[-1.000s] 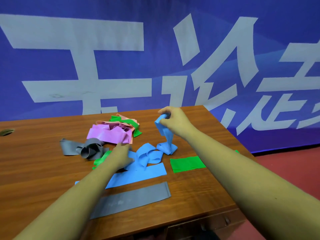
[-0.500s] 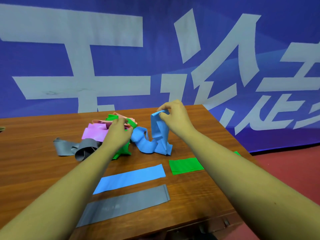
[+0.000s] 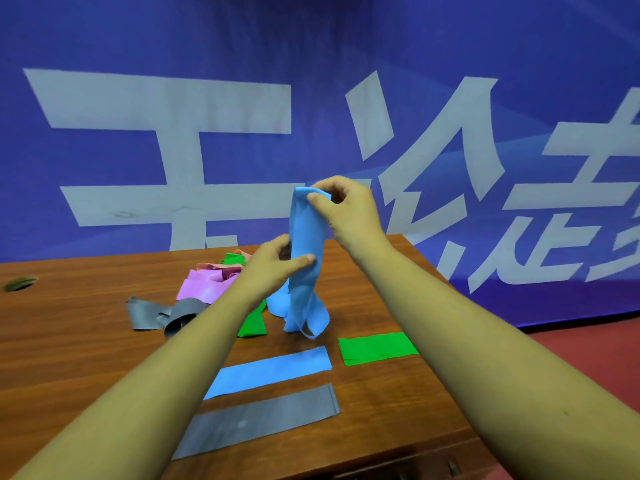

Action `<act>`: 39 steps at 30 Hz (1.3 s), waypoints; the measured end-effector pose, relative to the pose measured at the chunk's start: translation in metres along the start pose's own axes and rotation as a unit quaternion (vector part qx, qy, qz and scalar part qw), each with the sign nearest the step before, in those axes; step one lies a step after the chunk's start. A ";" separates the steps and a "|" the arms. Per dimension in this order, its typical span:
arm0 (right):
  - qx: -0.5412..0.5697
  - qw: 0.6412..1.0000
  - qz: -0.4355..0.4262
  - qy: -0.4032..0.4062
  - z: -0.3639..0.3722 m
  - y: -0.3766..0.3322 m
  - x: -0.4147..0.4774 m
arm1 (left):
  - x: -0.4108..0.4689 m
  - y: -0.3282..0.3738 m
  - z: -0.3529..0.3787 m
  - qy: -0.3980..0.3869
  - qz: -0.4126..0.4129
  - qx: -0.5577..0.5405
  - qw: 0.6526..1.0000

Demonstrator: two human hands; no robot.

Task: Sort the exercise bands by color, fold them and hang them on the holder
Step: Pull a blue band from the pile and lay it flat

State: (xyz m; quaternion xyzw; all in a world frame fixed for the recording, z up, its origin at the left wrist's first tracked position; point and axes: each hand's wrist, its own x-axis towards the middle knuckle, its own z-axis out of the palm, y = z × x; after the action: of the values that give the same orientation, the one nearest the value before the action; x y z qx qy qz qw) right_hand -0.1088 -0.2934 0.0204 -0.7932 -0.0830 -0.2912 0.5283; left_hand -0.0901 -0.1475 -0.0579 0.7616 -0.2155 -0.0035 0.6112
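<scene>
Blue band (image 3: pixel 306 233) between left hand (image 3: pixel 273 268), right hand (image 3: pixel 348 213); tangled pile (image 3: pixel 207 287) behind

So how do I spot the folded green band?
On the wooden table, near its right edge, the folded green band lies flat beside the flat blue band. Unlike the other green ones, it is a neat rectangle apart from the pile.

Wooden table (image 3: pixel 398 278), blue banner (image 3: pixel 242 36), red floor (image 3: pixel 595 358)

blue band (image 3: pixel 306 244): hanging upright, twisted | flat blue strip (image 3: pixel 273 370) | flat grey strip (image 3: pixel 256 420) | folded green band (image 3: pixel 377 348) | tangled pile (image 3: pixel 204 289)
</scene>
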 end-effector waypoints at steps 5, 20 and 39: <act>-0.015 0.999 0.041 0.028 -0.010 0.002 -0.005 | -0.014 -0.005 -0.009 0.010 -0.026 -0.014 1.000; 0.099 0.951 0.250 -0.154 0.013 0.023 -0.064 | -0.022 0.028 -0.032 0.050 -0.083 -0.175 0.980; 0.204 0.938 0.250 -0.124 0.028 0.024 -0.063 | -0.037 0.028 -0.052 0.065 -0.094 -0.030 0.993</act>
State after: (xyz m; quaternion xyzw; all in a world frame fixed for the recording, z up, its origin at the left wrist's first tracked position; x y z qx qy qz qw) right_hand -0.1389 -0.2675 -0.0404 -0.6936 -0.0041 -0.0258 0.7199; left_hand -0.1188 -0.0918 -0.0282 0.7581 -0.1031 -0.0179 0.6437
